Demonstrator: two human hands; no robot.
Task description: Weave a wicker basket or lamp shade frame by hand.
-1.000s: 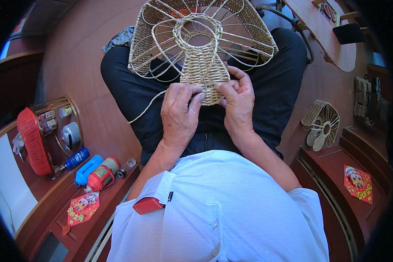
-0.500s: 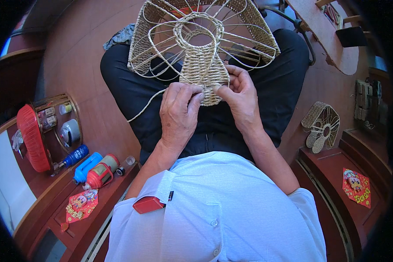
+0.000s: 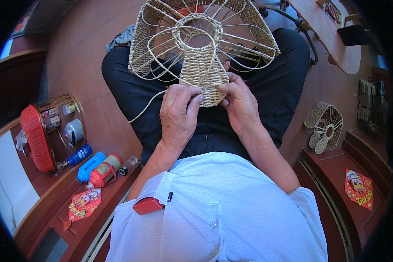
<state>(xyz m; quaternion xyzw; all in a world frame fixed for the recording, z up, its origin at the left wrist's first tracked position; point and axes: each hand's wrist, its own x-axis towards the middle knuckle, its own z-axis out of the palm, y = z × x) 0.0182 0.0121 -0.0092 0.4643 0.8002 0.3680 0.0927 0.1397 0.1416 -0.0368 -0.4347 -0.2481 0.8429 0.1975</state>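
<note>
my left grip (image 3: 178, 110) pinches the left side of the woven tongue (image 3: 201, 72) of a straw basket (image 3: 142, 41); my right grip (image 3: 241, 101) pinches its right edge. ahead of both, tongue and wall look closely woven, while the spokes (image 3: 245, 43) are bare. left of my left grip trails a strand (image 3: 147, 107), apparently not yet worked in.

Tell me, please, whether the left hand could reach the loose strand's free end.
Probably yes: the strand trails over the trouser leg beside the left hand, with nothing between, though its fingers are at the woven panel.
</note>
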